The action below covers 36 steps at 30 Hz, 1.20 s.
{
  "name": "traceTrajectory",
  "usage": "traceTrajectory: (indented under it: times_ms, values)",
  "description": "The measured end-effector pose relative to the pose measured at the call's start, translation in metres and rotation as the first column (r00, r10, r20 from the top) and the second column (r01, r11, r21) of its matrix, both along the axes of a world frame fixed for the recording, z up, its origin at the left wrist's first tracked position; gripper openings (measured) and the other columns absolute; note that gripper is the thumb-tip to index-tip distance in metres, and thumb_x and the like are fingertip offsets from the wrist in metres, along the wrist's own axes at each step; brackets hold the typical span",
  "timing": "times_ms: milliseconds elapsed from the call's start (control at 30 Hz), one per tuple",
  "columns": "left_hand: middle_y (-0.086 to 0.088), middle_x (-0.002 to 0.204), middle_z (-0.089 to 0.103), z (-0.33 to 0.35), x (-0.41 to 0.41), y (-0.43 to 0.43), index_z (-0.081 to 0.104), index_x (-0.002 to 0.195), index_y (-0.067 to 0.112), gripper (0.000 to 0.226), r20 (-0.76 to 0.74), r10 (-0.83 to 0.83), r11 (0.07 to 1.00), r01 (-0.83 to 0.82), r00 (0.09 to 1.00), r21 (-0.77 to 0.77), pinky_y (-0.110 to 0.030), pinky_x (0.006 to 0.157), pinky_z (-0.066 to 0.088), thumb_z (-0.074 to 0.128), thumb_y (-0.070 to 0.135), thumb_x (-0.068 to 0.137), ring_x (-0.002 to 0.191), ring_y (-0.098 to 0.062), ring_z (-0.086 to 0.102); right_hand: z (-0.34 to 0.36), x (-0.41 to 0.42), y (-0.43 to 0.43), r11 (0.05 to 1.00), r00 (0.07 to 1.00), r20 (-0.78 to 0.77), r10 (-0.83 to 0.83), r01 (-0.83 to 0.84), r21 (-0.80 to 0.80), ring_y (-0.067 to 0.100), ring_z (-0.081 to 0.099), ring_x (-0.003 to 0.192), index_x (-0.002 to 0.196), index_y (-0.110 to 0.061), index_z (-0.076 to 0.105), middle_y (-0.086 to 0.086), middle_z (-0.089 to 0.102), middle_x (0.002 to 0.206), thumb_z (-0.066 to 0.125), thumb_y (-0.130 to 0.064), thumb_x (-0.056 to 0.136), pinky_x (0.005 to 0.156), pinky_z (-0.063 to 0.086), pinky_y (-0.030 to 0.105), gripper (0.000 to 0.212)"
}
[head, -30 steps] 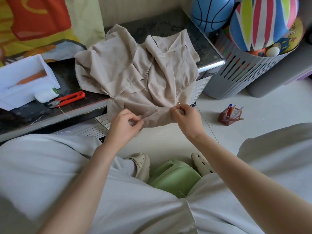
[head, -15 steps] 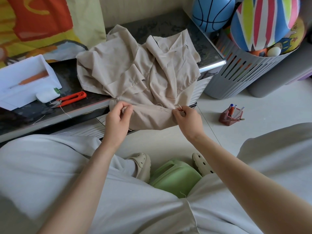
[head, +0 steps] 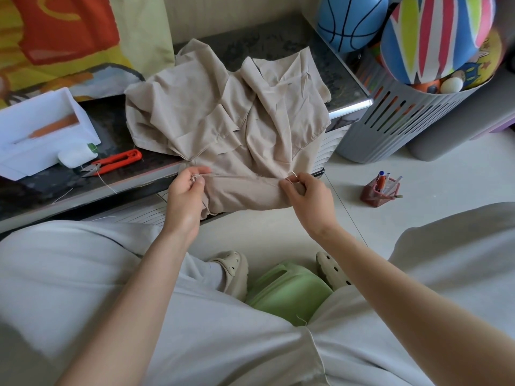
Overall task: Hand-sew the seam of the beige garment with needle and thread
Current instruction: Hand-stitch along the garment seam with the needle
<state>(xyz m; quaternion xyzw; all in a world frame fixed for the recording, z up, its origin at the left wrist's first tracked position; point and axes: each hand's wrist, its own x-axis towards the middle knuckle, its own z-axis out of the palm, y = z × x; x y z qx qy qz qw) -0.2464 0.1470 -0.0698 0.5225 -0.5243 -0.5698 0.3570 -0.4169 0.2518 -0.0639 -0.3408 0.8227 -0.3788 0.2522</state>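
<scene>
Crumpled beige garment (head: pixel 228 121) heaped on dark table (head: pixel 278 40) at 12 o'clock, hem hanging over the near edge, left hand (head: pixel 185 190) pinching the seam's end, right hand (head: pixel 309 196) pinching fabric and needle (head: pixel 294 174); red snips (head: pixel 117 162) at 9 o'clock.

The garment (head: pixel 223 115) covers the middle of the table (head: pixel 278 43) and hangs over its near edge, stretched between the left hand (head: pixel 185 190) and the right hand (head: pixel 309 196), which also pinches the needle (head: pixel 294 174). A white box (head: pixel 41 129) and red snips (head: pixel 117 162) crowd the left tabletop. To the right, bare floor (head: pixel 434 176) lies between the basket (head: pixel 395 126) and the pen holder (head: pixel 380 188).
</scene>
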Motion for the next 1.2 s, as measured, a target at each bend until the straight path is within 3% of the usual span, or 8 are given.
traceTrajectory:
  times_ms: [67,233,400,533,633,800,1000,1200]
  values:
    - [-0.001,0.075,0.049,0.002,-0.004,-0.001,0.055,0.085,0.023,0.033,-0.053,0.023,0.994,-0.017,0.998,0.107,-0.021,0.046,0.034,0.033,0.005,0.101,0.063,-0.011,0.044,-0.001,0.003,0.001,0.999,0.999,-0.021,0.040,-0.039,0.011,0.021,0.052,0.072,0.082,-0.017,0.060,-0.001,0.060,0.073,0.056,-0.033,0.091,0.055,0.035,0.029,0.020]
    - [-0.004,0.075,0.042,0.003,-0.005,0.004,0.054,0.080,0.025,0.031,0.179,-0.106,0.994,0.101,0.978,0.035,-0.029,0.050,0.024,0.034,0.009,0.098,0.063,-0.015,0.034,-0.002,0.006,0.001,0.999,0.999,-0.008,0.042,-0.042,0.031,0.020,0.052,0.074,0.086,-0.014,0.063,-0.001,0.060,0.072,0.056,-0.032,0.091,0.059,0.033,0.030,0.020]
    - [-0.001,0.087,0.054,0.012,-0.004,0.004,0.060,0.081,0.024,0.026,0.061,-0.269,0.940,0.248,0.961,0.233,-0.024,0.056,0.037,0.061,0.047,0.070,0.068,-0.007,0.050,-0.003,0.003,0.004,0.998,0.999,-0.007,0.032,-0.032,0.047,0.022,0.055,0.076,0.087,-0.014,0.064,0.001,0.062,0.075,0.056,-0.032,0.092,0.059,0.033,0.030,0.020]
    - [0.010,0.089,0.064,0.008,-0.003,0.011,0.066,0.094,0.014,0.016,0.258,-0.393,0.913,0.409,0.882,-0.007,-0.004,0.072,0.039,0.074,0.018,0.081,0.081,0.007,0.056,-0.002,0.003,0.005,0.998,0.999,-0.016,0.044,-0.043,0.043,0.023,0.054,0.075,0.088,-0.012,0.064,0.001,0.061,0.073,0.057,-0.031,0.091,0.059,0.033,0.031,0.020]
    - [0.015,0.081,0.065,0.005,-0.005,0.013,0.070,0.087,0.010,0.006,0.252,-0.369,0.914,0.399,0.895,-0.076,0.000,0.072,0.037,0.072,0.012,0.082,0.071,0.019,0.055,-0.003,0.006,0.006,0.997,0.998,-0.018,0.060,-0.059,0.039,0.024,0.051,0.072,0.087,-0.013,0.063,0.000,0.058,0.070,0.057,-0.032,0.091,0.059,0.034,0.031,0.021]
    - [0.021,0.069,0.068,0.004,-0.005,0.014,0.072,0.087,0.009,0.005,0.163,-0.368,0.921,0.383,0.915,-0.072,-0.003,0.072,0.041,0.068,0.011,0.085,0.071,0.013,0.059,0.000,0.013,0.007,0.995,0.995,0.006,0.096,-0.096,0.011,0.021,0.048,0.069,0.085,-0.013,0.062,-0.002,0.055,0.066,0.057,-0.033,0.091,0.059,0.035,0.032,0.021]
    - [0.005,0.076,0.055,-0.002,-0.002,0.008,0.061,0.081,0.015,0.017,0.216,-0.380,0.904,0.410,0.899,-0.117,-0.010,0.072,0.037,0.054,0.007,0.094,0.067,0.008,0.049,0.002,0.015,0.008,0.987,0.986,0.063,0.156,-0.153,-0.052,0.021,0.045,0.065,0.079,-0.008,0.059,0.013,0.060,0.073,0.059,-0.031,0.090,0.059,0.034,0.032,0.025]
    - [0.000,0.071,0.035,0.001,-0.011,0.019,0.041,0.077,0.013,0.025,0.038,-0.346,0.938,0.346,0.937,0.021,-0.017,0.059,0.032,0.037,0.013,0.102,0.064,-0.003,0.035,0.000,0.018,0.009,0.971,0.969,0.066,0.236,-0.233,-0.045,0.015,0.029,0.057,0.079,0.003,0.054,-0.003,0.033,0.058,0.057,-0.028,0.093,0.056,0.025,0.031,0.034]
